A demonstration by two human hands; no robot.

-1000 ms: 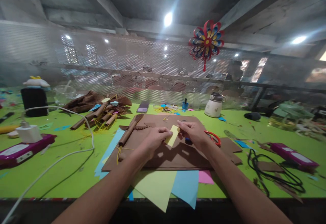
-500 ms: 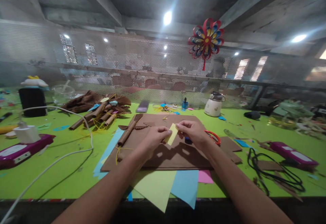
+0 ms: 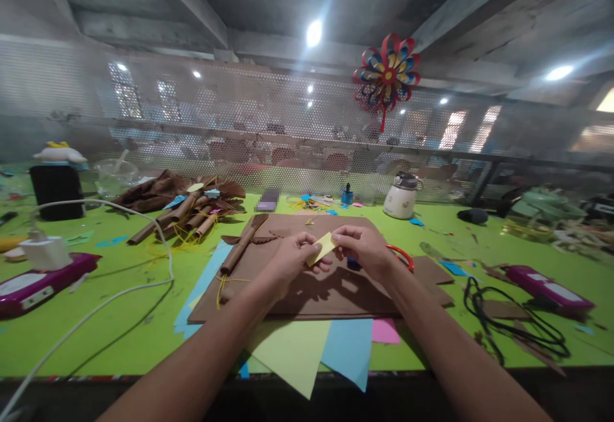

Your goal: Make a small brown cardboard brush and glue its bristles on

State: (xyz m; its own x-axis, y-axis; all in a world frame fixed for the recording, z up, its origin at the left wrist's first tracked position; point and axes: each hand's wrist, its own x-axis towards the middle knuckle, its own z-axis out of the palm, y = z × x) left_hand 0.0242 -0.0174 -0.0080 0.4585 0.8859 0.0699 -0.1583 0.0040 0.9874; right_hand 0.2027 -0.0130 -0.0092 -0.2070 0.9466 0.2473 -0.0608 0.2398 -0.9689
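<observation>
A small piece of yellow paper is pinched between my two hands, above the brown cardboard. My left hand grips its left end, thumb on top and fingers beneath. At the upper right corner, my right hand holds it between thumb and fingertips. Red-handled scissors lie partly hidden behind my right hand, beside a dark blue object. A rolled brown paper tube with yellow string rests on the left of the cardboard.
Coloured paper sheets stick out under the cardboard. Several brown tubes are heaped at the back left. A white cable runs from a purple power strip. A black cable lies right, and a white bottle stands behind.
The yellow paper has turned from a steep slant to a flatter one. My left fingers have shifted to spread beneath it, while my right hand stays nearly in place.
</observation>
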